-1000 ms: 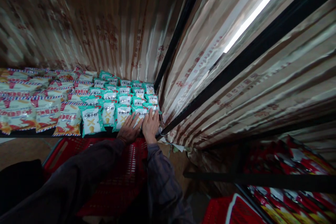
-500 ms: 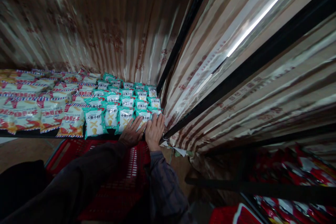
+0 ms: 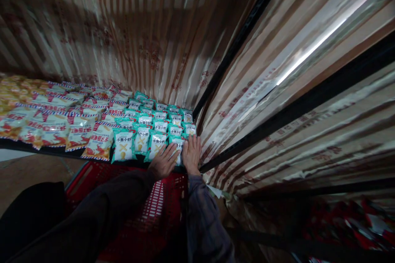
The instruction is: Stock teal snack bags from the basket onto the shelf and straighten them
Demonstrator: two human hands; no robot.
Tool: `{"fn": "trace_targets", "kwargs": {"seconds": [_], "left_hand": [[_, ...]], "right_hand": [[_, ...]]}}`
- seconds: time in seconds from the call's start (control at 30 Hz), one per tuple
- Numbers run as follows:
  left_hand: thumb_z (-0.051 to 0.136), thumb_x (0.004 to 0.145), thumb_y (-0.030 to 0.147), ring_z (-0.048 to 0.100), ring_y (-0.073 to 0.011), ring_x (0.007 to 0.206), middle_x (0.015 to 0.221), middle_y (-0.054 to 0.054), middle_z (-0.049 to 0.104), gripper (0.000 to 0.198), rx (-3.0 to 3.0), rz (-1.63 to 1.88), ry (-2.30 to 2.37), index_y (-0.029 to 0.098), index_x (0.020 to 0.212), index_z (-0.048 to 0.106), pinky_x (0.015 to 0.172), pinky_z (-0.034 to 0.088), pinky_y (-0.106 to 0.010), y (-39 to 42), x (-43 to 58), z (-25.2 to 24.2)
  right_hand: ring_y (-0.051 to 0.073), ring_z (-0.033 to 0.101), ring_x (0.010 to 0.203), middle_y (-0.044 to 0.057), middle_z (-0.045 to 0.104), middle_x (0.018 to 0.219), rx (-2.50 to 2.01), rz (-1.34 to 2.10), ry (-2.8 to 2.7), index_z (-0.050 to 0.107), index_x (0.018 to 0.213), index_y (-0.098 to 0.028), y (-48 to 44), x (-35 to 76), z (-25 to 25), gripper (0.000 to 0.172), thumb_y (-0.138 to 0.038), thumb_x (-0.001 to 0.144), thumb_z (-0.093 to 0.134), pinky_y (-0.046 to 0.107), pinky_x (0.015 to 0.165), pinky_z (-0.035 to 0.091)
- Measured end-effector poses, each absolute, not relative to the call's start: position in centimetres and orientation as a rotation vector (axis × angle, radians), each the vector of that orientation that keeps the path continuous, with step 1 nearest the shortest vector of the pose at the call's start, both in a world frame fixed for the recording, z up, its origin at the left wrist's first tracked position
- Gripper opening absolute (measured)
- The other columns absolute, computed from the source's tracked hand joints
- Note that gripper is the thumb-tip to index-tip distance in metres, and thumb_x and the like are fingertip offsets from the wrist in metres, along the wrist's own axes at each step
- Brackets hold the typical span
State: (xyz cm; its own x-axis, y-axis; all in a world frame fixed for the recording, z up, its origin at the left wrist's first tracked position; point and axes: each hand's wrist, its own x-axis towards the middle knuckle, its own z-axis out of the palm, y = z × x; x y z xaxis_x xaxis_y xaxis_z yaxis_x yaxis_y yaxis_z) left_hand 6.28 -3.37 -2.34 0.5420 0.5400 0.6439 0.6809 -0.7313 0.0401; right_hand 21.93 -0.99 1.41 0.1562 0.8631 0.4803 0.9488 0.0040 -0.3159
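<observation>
Rows of small green-and-white snack bags (image 3: 161,125) lean on a dark shelf at its right end. My left hand (image 3: 163,160) lies with fingers extended on the lower part of a front-row snack bag (image 3: 177,146). Beside it, my right hand (image 3: 191,154) rests flat, fingers stretched, over the rightmost front bag, which it mostly covers. Neither hand is wrapped round a bag.
Larger white-and-orange snack bags (image 3: 79,130) fill the shelf to the left. Below the shelf edge stands a red plastic basket (image 3: 123,230). Pleated patterned curtains (image 3: 148,37) and black metal posts (image 3: 237,41) close off the back and right. Red packets (image 3: 354,222) sit at the lower right.
The view has shifted, so the shelf and hands appear further right. My hands have moved slightly apart, uncovering more of the bag under my left hand.
</observation>
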Motion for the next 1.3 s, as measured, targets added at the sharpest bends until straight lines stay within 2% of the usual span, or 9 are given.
{"fn": "trace_targets", "kwargs": {"seconds": [0.17,0.37,0.6,0.93,1.13,1.3], "left_hand": [[0.04,0.094,0.028,0.019,-0.0267,0.145,0.151,-0.018,0.032,0.052,-2.527,-1.021,-1.106,0.004,0.14,0.039,0.118,0.022,-0.05,-4.7,6.0,-2.1],[0.044,0.093,0.03,0.016,-0.0291,0.145,0.154,-0.016,0.027,0.054,-2.465,-1.008,-1.262,0.009,0.143,0.038,0.117,0.02,-0.051,-5.6,3.5,-2.3],[0.048,0.092,0.037,0.017,-0.0315,0.145,0.153,-0.014,0.031,0.054,-2.516,-1.016,-1.214,0.013,0.14,0.044,0.116,0.02,-0.052,-5.0,0.8,-2.0],[0.052,0.089,0.046,0.019,-0.0317,0.145,0.154,-0.014,0.029,0.062,-2.632,-0.998,-1.032,0.02,0.144,0.039,0.115,0.021,-0.052,-3.9,1.3,-1.4],[0.053,0.088,0.043,0.015,-0.0353,0.145,0.153,-0.015,0.031,0.062,-2.632,-1.011,-1.022,0.017,0.143,0.04,0.113,0.025,-0.055,-3.3,0.9,-1.7],[0.051,0.09,0.043,0.017,-0.0328,0.145,0.153,-0.015,0.03,0.063,-2.648,-0.985,-1.013,0.016,0.145,0.037,0.115,0.023,-0.053,-3.5,0.7,-1.8]], "right_hand": [[0.023,0.018,0.145,0.01,0.036,0.152,-1.731,-0.27,-1.954,0.044,0.142,-0.017,-0.4,19.5,3.4,0.049,-0.035,0.099,0.027,0.045,0.114,0.024],[0.024,0.028,0.142,0.011,0.046,0.146,-1.706,-0.248,-2.091,0.052,0.136,-0.015,0.0,18.7,2.0,0.046,-0.032,0.1,0.029,0.042,0.112,0.025],[0.023,0.027,0.143,0.011,0.041,0.149,-1.738,-0.295,-1.992,0.051,0.137,-0.016,0.7,18.2,2.0,0.047,-0.034,0.1,0.027,0.044,0.112,0.024],[0.024,0.027,0.142,0.014,0.042,0.149,-1.801,-0.297,-1.94,0.049,0.138,-0.015,4.2,17.0,3.3,0.047,-0.033,0.1,0.029,0.046,0.112,0.026],[0.025,0.035,0.138,0.014,0.054,0.138,-1.841,-0.216,-1.999,0.055,0.134,-0.015,4.9,17.1,2.7,0.047,-0.034,0.1,0.028,0.048,0.113,0.024],[0.024,0.034,0.139,0.014,0.05,0.142,-1.798,-0.237,-1.97,0.053,0.135,-0.014,4.8,16.9,3.1,0.048,-0.034,0.1,0.027,0.047,0.113,0.024]]}}
